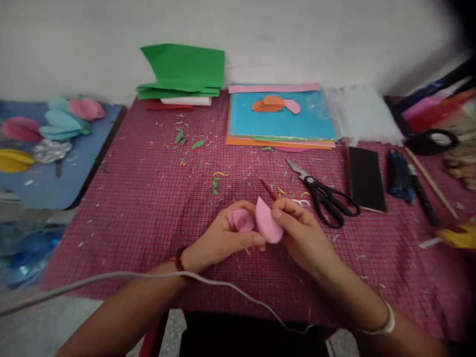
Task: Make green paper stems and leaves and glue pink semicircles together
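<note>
Both my hands meet over the red checked cloth (pixel 148 198) near the table's front edge. My left hand (pixel 219 238) is closed around a curled pink paper piece (pixel 241 219). My right hand (pixel 297 233) pinches a larger pink petal-shaped paper piece (pixel 267 222), which stands upright between the two hands. The two pink pieces touch each other. A thin red stick (pixel 268 189) lies on the cloth just behind my right hand's fingers.
Black-handled scissors (pixel 325 196) lie right of my hands, then a black block (pixel 366 178) and pens (pixel 418 191). Coloured paper sheets (pixel 278 119) with orange and pink cut-outs and green sheets (pixel 186 69) sit at the back. Finished paper flowers (pixel 55 124) lie left. A grey cable (pixel 111 277) crosses my forearms.
</note>
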The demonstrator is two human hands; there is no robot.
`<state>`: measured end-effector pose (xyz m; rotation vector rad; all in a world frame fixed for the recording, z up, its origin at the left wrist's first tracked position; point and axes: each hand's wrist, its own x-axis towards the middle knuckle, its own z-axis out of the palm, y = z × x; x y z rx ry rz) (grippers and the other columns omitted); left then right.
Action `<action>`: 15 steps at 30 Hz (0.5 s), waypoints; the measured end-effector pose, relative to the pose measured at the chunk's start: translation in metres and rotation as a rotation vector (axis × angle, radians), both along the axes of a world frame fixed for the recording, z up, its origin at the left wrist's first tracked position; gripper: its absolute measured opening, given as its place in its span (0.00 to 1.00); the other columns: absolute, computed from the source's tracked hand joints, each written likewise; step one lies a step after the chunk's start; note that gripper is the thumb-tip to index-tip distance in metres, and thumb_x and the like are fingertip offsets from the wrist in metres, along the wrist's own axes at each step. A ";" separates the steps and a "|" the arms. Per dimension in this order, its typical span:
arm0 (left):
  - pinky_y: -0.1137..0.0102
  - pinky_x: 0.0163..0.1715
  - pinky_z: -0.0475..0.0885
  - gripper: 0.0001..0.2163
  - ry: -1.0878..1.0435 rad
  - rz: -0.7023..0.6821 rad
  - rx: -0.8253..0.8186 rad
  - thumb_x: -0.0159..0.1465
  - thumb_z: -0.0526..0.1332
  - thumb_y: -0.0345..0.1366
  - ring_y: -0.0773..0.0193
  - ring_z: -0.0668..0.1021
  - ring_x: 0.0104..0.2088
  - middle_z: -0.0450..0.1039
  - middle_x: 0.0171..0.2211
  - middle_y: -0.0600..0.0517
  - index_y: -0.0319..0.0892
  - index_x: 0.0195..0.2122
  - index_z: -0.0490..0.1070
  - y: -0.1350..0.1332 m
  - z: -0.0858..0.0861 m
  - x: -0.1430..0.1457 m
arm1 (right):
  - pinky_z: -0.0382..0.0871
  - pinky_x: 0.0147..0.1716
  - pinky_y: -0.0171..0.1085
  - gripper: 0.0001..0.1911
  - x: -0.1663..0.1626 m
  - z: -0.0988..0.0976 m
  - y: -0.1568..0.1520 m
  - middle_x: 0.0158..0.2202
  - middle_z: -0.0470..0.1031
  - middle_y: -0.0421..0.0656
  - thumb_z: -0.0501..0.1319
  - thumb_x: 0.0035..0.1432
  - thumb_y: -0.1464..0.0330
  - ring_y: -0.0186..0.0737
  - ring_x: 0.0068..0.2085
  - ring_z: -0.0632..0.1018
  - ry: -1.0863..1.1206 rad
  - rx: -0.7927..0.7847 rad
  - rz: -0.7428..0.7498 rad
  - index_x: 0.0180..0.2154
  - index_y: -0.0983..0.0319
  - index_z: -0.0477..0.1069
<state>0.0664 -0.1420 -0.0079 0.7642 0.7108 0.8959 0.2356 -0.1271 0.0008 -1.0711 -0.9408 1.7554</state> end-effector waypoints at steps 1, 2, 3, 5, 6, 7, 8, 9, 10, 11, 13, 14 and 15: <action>0.75 0.25 0.70 0.19 -0.028 -0.015 0.001 0.49 0.73 0.36 0.70 0.76 0.25 0.76 0.27 0.56 0.43 0.40 0.68 0.000 0.002 0.001 | 0.55 0.20 0.29 0.11 0.000 0.001 -0.001 0.21 0.64 0.34 0.65 0.55 0.64 0.28 0.21 0.62 0.033 -0.038 -0.006 0.26 0.61 0.67; 0.75 0.26 0.71 0.21 -0.045 -0.018 -0.005 0.47 0.74 0.35 0.70 0.76 0.25 0.75 0.27 0.57 0.43 0.39 0.68 0.000 0.003 0.002 | 0.56 0.20 0.29 0.11 0.001 0.002 -0.002 0.21 0.64 0.34 0.65 0.55 0.65 0.28 0.21 0.63 0.055 -0.071 -0.006 0.26 0.61 0.67; 0.75 0.27 0.71 0.21 -0.056 -0.015 -0.018 0.46 0.75 0.34 0.70 0.76 0.25 0.75 0.27 0.57 0.43 0.38 0.68 0.000 0.005 0.003 | 0.57 0.20 0.29 0.10 0.001 0.003 -0.003 0.21 0.65 0.35 0.65 0.55 0.65 0.29 0.22 0.64 0.069 -0.095 0.000 0.26 0.61 0.67; 0.75 0.27 0.72 0.19 -0.074 -0.005 -0.042 0.46 0.74 0.34 0.71 0.75 0.25 0.74 0.27 0.57 0.42 0.36 0.68 0.001 0.008 0.006 | 0.60 0.21 0.30 0.09 0.001 0.004 -0.004 0.22 0.66 0.36 0.65 0.55 0.65 0.30 0.22 0.67 0.083 -0.109 0.028 0.26 0.60 0.68; 0.75 0.27 0.72 0.18 -0.086 -0.006 -0.045 0.47 0.74 0.35 0.72 0.75 0.24 0.74 0.27 0.57 0.41 0.36 0.68 0.002 0.008 0.007 | 0.61 0.21 0.31 0.09 0.000 0.005 -0.005 0.22 0.67 0.36 0.65 0.55 0.65 0.31 0.22 0.68 0.090 -0.103 0.046 0.27 0.60 0.68; 0.75 0.27 0.72 0.17 -0.100 -0.012 -0.041 0.49 0.73 0.37 0.72 0.75 0.24 0.74 0.26 0.57 0.41 0.36 0.68 0.002 0.008 0.007 | 0.62 0.22 0.32 0.08 0.000 0.006 -0.006 0.22 0.67 0.36 0.64 0.56 0.65 0.32 0.22 0.69 0.098 -0.093 0.066 0.27 0.59 0.69; 0.75 0.27 0.72 0.16 -0.113 -0.021 -0.030 0.51 0.72 0.38 0.72 0.75 0.23 0.74 0.26 0.56 0.41 0.36 0.68 0.003 0.007 0.008 | 0.63 0.22 0.33 0.08 -0.001 0.006 -0.007 0.22 0.67 0.36 0.63 0.57 0.66 0.32 0.22 0.69 0.107 -0.080 0.083 0.28 0.59 0.69; 0.75 0.27 0.72 0.15 -0.126 -0.029 -0.015 0.53 0.71 0.39 0.72 0.75 0.23 0.74 0.26 0.56 0.41 0.36 0.68 0.003 0.006 0.008 | 0.63 0.22 0.33 0.07 -0.001 0.006 -0.007 0.22 0.67 0.36 0.62 0.58 0.66 0.32 0.22 0.69 0.111 -0.066 0.096 0.28 0.59 0.69; 0.75 0.26 0.72 0.14 -0.136 -0.037 -0.003 0.55 0.70 0.41 0.72 0.76 0.23 0.74 0.25 0.56 0.41 0.37 0.68 0.003 0.004 0.007 | 0.63 0.23 0.33 0.07 -0.001 0.005 -0.008 0.21 0.66 0.35 0.61 0.59 0.66 0.32 0.22 0.69 0.110 -0.052 0.102 0.29 0.59 0.68; 0.75 0.26 0.72 0.14 -0.145 -0.045 0.003 0.56 0.69 0.42 0.71 0.76 0.23 0.74 0.25 0.55 0.41 0.37 0.68 0.003 0.002 0.007 | 0.63 0.23 0.34 0.07 -0.001 0.004 -0.008 0.21 0.66 0.35 0.61 0.60 0.66 0.32 0.22 0.69 0.102 -0.039 0.100 0.29 0.58 0.68; 0.75 0.25 0.73 0.15 -0.169 -0.042 -0.006 0.56 0.68 0.44 0.70 0.76 0.23 0.75 0.25 0.55 0.41 0.38 0.68 0.002 -0.001 0.006 | 0.62 0.23 0.33 0.07 0.001 0.002 -0.009 0.21 0.66 0.35 0.60 0.61 0.65 0.32 0.22 0.68 0.064 -0.014 0.073 0.30 0.58 0.67; 0.75 0.25 0.73 0.16 -0.182 -0.034 -0.018 0.56 0.68 0.45 0.70 0.77 0.23 0.75 0.25 0.55 0.41 0.38 0.68 0.002 -0.002 0.006 | 0.61 0.23 0.33 0.08 0.002 0.000 -0.008 0.21 0.66 0.35 0.60 0.61 0.65 0.32 0.22 0.67 0.034 0.001 0.056 0.30 0.58 0.67; 0.75 0.24 0.74 0.16 -0.192 -0.021 -0.035 0.55 0.69 0.45 0.70 0.76 0.22 0.75 0.25 0.55 0.41 0.38 0.68 0.001 -0.002 0.006 | 0.61 0.23 0.33 0.08 0.003 -0.001 -0.008 0.22 0.66 0.35 0.60 0.61 0.65 0.32 0.22 0.67 -0.001 0.019 0.041 0.30 0.59 0.67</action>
